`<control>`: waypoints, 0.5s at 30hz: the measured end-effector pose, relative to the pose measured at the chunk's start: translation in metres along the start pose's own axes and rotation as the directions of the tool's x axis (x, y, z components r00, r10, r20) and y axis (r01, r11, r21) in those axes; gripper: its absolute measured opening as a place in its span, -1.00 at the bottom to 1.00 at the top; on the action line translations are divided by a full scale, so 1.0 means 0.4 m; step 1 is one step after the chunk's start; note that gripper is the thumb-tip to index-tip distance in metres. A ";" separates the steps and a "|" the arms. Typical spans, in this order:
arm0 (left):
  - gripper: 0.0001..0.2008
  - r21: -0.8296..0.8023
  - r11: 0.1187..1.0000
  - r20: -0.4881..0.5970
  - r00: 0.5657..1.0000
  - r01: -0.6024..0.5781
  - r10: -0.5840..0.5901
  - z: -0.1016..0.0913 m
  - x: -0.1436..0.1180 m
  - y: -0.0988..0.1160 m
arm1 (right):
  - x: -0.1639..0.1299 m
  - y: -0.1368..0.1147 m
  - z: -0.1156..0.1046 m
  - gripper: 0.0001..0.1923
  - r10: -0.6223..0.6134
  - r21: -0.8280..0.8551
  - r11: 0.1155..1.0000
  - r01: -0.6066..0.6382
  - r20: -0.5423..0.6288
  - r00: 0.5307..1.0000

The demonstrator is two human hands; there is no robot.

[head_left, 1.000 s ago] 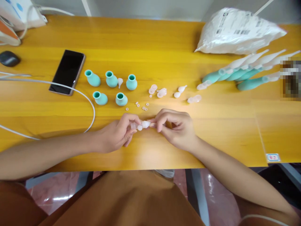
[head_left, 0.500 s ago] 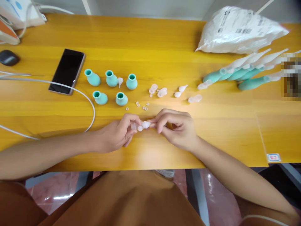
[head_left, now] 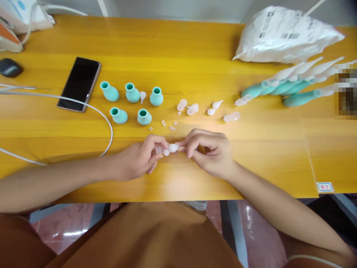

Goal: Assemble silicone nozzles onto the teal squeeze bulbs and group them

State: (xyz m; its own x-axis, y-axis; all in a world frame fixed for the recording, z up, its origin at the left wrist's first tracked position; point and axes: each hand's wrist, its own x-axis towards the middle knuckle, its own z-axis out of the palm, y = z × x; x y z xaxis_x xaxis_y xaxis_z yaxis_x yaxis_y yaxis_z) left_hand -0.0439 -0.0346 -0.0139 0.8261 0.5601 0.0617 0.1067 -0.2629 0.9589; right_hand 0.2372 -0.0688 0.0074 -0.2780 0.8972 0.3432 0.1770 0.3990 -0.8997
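A small translucent tip piece (head_left: pixel 172 147) sits between the 2 hands, low over the near-middle of the wooden table (head_left: pixel 195 44), with a small pale cap or ring (head_left: pixel 166 152) just at its left end. The right hand (head_left: pixel 211 152) pinches the tip's right end between thumb and curled fingers, the rest of the fingers folded in. The left hand (head_left: pixel 139 158) closes thumb and forefinger narrowly on the left end, where a clear bit shows; whether that bit is a separate part cannot be told. Just beyond the hands lie several tiny pale rings (head_left: pixel 170 127) scattered on the wood. Farther back stand 5 teal bulbs (head_left: pixel 131 102) in 2 rows, openings up, with 1 loose white tip (head_left: pixel 142 96) among them. To their right lie more translucent tips (head_left: pixel 192 109) in small groups. At the far right a row of assembled teal pieces with long clear tips (head_left: pixel 287 83) lies beside a white plastic bag (head_left: pixel 284 35). On the left rest a dark phone (head_left: pixel 80 84), a white cable (head_left: pixel 92 109) curving past it, and a black mouse (head_left: pixel 9 67).
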 end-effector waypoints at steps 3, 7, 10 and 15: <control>-0.80 0.015 1.000 0.006 1.000 -0.001 0.001 0.000 -0.001 0.000 | 0.001 0.000 0.000 -0.71 -0.004 -0.001 1.000 0.004 -0.002 1.000; -0.78 0.022 1.000 0.007 1.000 0.001 -0.001 0.000 0.000 0.002 | -0.002 0.001 0.004 -0.75 0.031 0.000 1.000 -0.031 -0.009 0.999; -0.79 0.031 0.999 0.001 1.000 -0.015 0.015 -0.002 0.002 0.005 | -0.006 0.003 0.011 -0.78 0.131 0.063 0.990 -0.128 -0.045 0.990; -0.80 0.015 0.999 0.003 1.000 -0.030 0.030 -0.005 0.005 0.005 | -0.009 0.007 0.017 -0.65 0.176 0.130 0.977 -0.169 -0.042 0.984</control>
State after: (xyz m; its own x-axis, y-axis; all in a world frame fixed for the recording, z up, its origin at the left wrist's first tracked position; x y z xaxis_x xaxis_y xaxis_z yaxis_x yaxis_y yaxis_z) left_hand -0.0432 -0.0325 -0.0113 0.8304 0.5499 0.0896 0.0903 -0.2915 0.9523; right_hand 0.2324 -0.0722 0.0019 -0.2026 0.9605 0.1906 0.0969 0.2133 -0.9722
